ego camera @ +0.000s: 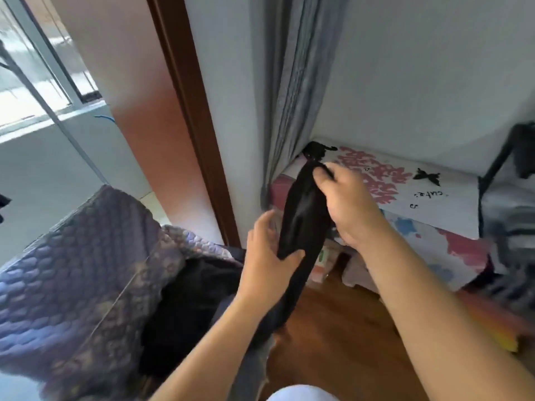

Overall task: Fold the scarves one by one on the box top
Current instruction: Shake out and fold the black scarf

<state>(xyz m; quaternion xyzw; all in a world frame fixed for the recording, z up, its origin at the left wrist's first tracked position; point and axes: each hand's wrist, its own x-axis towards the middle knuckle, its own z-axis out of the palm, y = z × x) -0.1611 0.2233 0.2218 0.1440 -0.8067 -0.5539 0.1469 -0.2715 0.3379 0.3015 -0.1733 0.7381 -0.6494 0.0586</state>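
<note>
Nearest to me, at the bottom edge, I see a pale rounded shape [301,393] that I cannot identify, with both bare forearms reaching up and away from it over a brown wooden floor [341,337]. On the near left lies a blue-purple quilt [72,270] with a scale-like stitched pattern, and a heap of dark cloth [185,308] sits in the hollow beside it.

Between my hands hangs the scarf [304,215], black and glossy, bunched into a long narrow rope that trails down toward the floor. My left hand [267,253] grips it from the left side low down, thumb pressed across the front of the cloth and fingers curled behind. My right hand [347,206] is higher and farther, pinching the scarf's top end between thumb and fingertips, just over the near left corner of the box top.

The box [434,209] stands on the right beyond my hands, against the far wall. Its lid is white, printed with a pink blossom pattern, a small black butterfly and a black cat-like figure at the far left corner. Small handwritten-style lettering, upside down from here, reads "cute"; the marks near it are too blurred to read. The front face shows pink and blue patches.

A grey curtain [289,82] hangs behind the box's left end. Farther left stand a brown door frame [188,105] and a bright window [37,68].
</note>
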